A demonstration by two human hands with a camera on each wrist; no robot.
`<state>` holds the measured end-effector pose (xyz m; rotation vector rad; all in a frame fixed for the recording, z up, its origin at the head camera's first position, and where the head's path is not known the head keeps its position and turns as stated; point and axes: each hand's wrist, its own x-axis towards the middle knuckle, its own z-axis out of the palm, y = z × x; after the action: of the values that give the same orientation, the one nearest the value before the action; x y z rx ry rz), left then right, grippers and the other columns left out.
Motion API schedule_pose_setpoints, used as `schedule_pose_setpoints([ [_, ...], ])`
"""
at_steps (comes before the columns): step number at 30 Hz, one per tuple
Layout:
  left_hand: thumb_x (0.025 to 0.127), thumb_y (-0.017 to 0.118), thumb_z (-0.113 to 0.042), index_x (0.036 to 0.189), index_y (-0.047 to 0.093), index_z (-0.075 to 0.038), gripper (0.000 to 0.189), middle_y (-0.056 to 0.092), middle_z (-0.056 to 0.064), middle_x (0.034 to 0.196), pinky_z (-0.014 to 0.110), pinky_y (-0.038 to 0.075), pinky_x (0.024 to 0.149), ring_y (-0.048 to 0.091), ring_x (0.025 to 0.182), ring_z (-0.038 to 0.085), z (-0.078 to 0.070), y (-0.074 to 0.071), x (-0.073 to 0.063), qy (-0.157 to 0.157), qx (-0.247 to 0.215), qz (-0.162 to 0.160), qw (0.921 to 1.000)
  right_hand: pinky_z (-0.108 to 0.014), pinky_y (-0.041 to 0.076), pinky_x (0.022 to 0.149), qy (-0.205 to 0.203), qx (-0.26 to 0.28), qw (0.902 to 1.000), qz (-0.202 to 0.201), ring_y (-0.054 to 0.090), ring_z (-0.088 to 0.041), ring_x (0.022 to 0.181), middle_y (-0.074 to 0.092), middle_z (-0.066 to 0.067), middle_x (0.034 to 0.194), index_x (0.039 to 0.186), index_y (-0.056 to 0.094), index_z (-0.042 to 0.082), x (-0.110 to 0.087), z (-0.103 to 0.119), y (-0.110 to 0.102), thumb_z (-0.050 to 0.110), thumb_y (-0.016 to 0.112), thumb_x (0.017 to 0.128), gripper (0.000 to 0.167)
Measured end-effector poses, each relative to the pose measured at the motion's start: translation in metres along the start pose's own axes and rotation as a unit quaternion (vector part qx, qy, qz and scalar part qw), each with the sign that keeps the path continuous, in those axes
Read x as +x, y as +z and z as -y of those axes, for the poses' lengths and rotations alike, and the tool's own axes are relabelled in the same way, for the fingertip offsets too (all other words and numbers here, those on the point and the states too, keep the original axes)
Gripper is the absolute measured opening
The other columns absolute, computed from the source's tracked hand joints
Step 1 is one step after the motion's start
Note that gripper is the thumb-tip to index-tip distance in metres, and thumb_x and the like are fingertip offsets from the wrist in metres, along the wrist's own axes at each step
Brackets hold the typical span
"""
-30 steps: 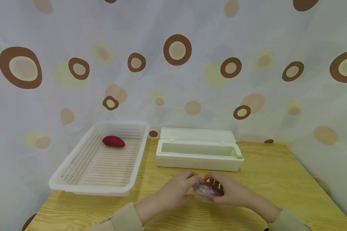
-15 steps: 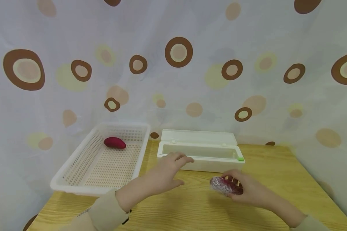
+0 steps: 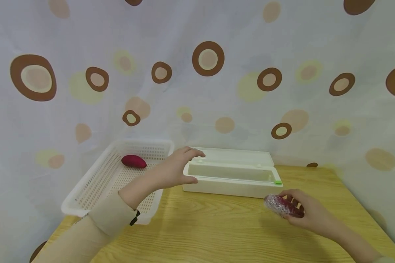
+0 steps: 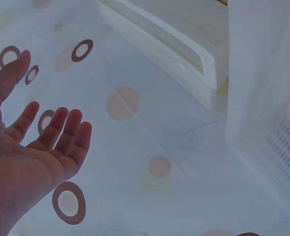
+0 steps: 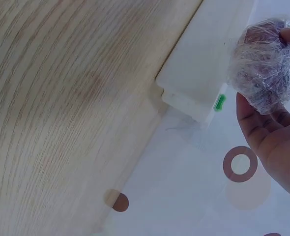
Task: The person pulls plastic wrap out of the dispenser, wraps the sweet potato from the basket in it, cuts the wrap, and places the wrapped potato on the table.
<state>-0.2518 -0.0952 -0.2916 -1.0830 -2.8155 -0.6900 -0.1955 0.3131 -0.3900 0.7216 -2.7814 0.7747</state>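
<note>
A dark red sweet potato (image 3: 279,205) partly wrapped in crinkled cling film is held above the table by my right hand (image 3: 311,213), thumb below and fingers over the top. The right wrist view shows the film-covered end of this wrapped sweet potato (image 5: 265,69) between thumb and fingers. My left hand (image 3: 172,170) hovers between the basket and the white box, holding nothing; its fingers (image 4: 61,125) are loosely spread. A second sweet potato (image 3: 134,161), bare, lies in the far part of the white plastic basket (image 3: 69,204).
A long white cling film dispenser (image 3: 230,187) stands at the back of the wooden table (image 3: 210,226), its lid (image 3: 237,156) raised. On its right front edge sits a green slider (image 3: 278,182). A patterned curtain (image 3: 237,47) hangs behind.
Both hands first held the wrapped sweet potato together. My left hand has let go and moved up and left, while my right hand has carried the sweet potato to the right.
</note>
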Motion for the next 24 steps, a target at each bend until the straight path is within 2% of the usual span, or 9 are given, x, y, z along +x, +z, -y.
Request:
schedule_pose_setpoints([
  [5, 0.079, 0.077, -0.022, 0.134, 0.046, -0.016, 0.064, 0.048, 0.007, 0.132, 0.043, 0.039, 0.101, 0.043, 0.124, 0.026, 0.012, -0.004, 0.014, 0.006, -0.004, 0.018, 0.9998, -0.019, 0.042, 0.05, 0.01, -0.03, 0.9991, -0.027, 0.045, 0.0, 0.073, 0.053, 0.003, 0.091, 0.116, 0.055, 0.013, -0.003, -0.012, -0.008, 0.008, 0.08, 0.069, 0.054],
  [9, 0.08, 0.076, -0.021, 0.134, 0.047, -0.014, 0.062, 0.05, 0.007, 0.131, 0.042, 0.037, 0.103, 0.043, 0.125, 0.026, 0.022, -0.003, 0.028, 0.019, 0.011, 0.036, 0.9991, -0.02, 0.041, 0.051, 0.02, -0.037, 0.9985, -0.035, 0.044, -0.001, 0.074, 0.053, 0.0, 0.093, 0.117, 0.055, 0.01, -0.004, -0.022, -0.015, 0.011, 0.081, 0.07, 0.054],
  [19, 0.082, 0.074, -0.021, 0.135, 0.047, -0.014, 0.06, 0.052, 0.006, 0.13, 0.04, 0.038, 0.102, 0.044, 0.123, 0.025, 0.053, 0.016, 0.062, 0.034, 0.035, 0.093, 0.9945, -0.021, 0.039, 0.051, 0.057, -0.069, 0.994, -0.062, 0.041, 0.001, 0.072, 0.054, -0.007, 0.095, 0.119, 0.053, 0.007, -0.014, -0.054, -0.018, 0.01, 0.081, 0.07, 0.056],
  [24, 0.081, 0.075, -0.018, 0.131, 0.051, -0.009, 0.056, 0.054, 0.011, 0.13, 0.041, 0.038, 0.102, 0.046, 0.122, 0.028, 0.065, 0.024, 0.07, 0.036, 0.013, 0.125, 0.9913, -0.021, 0.038, 0.051, 0.09, -0.074, 0.9914, -0.06, 0.039, -0.001, 0.072, 0.052, -0.011, 0.096, 0.12, 0.051, 0.005, -0.019, -0.066, -0.018, 0.012, 0.08, 0.071, 0.057],
])
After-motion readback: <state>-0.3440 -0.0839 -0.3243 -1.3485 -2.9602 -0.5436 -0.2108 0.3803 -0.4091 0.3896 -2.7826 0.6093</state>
